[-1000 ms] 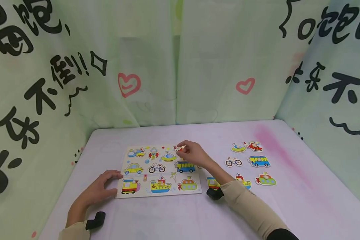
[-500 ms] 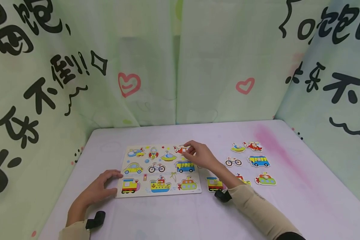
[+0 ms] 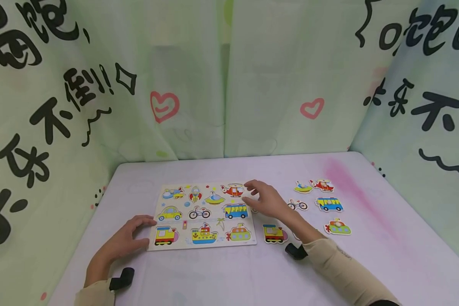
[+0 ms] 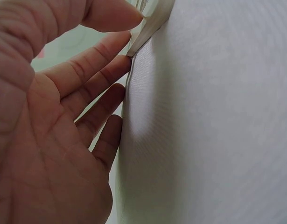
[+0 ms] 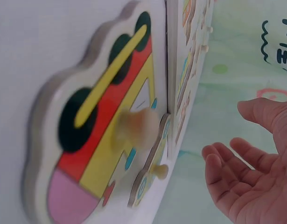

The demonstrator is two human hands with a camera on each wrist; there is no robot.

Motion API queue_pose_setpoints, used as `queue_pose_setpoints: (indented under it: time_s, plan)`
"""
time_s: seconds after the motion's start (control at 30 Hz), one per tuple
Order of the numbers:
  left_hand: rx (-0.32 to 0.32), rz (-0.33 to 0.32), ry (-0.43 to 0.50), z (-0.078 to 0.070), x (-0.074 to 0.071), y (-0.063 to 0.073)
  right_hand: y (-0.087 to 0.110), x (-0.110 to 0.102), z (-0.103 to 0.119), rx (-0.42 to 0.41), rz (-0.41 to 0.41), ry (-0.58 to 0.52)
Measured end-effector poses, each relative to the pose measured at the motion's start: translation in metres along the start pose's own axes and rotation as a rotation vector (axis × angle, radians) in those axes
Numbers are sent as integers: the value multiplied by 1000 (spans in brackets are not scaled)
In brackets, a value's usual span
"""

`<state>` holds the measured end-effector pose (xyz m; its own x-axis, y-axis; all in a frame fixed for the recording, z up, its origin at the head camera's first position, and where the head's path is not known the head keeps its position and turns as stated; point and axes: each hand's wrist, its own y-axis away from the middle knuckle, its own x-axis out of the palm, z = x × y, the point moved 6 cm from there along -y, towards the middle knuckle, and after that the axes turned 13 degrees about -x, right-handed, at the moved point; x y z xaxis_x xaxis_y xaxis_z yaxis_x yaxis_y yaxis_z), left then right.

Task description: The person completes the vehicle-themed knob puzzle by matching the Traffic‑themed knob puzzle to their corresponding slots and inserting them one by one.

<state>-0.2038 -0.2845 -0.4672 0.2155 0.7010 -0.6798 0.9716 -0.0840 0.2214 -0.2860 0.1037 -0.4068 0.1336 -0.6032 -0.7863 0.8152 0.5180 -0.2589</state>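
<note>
A flat puzzle board (image 3: 219, 247) printed with colourful vehicles lies on the table in the head view. At its left edge rests my left hand (image 3: 128, 240), fingers extended; in the left wrist view the thumb and fingertips of the left hand (image 4: 64, 116) meet the board's corner (image 4: 150, 30). My right hand (image 3: 265, 197) hovers at the board's upper right, beside the helicopter picture (image 3: 232, 190). Its thumb and fingers are apart with nothing between them. The right wrist view shows a train piece (image 5: 99, 172) with a wooden knob close below the right hand (image 5: 255, 177).
Right of the board lie loose knobbed pieces: a train (image 3: 274, 233), a bicycle (image 3: 298, 205), a flying saucer (image 3: 303, 187), a helicopter (image 3: 322, 185), a bus (image 3: 329, 204) and a submarine (image 3: 338, 227). The right forearm covers another piece. A printed curtain (image 3: 199, 140) stands behind the table.
My right hand has drawn back rightward from the helicopter picture, uncovering it, and its fingers have spread apart. The right forearm now covers the ship piece and uncovers the train. My left hand stays put.
</note>
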Motion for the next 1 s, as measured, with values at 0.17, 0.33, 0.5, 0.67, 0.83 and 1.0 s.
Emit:
queue_pose_setpoints:
  time_s: [0.17, 0.33, 0.5, 0.67, 0.83, 1.0]
  plan:
    - [-5, 4, -3, -1, 0, -1, 7, -7, -4, 8, 1, 29]
    - [-17, 5, 2, -1, 0, -1, 15, -15, -11, 23, -19, 45]
    - [-16, 5, 9, -2, -1, 0, 25, -23, -22, 45, -50, 37]
    - [-9, 4, 9, -3, -1, 0, 34, -35, -34, 65, -85, -35]
    - [-24, 5, 9, -2, -1, -1, 42, -48, -50, 143, -110, -92]
    - [-26, 7, 9, -1, 0, 0, 51, -58, -66, 231, -128, -144]
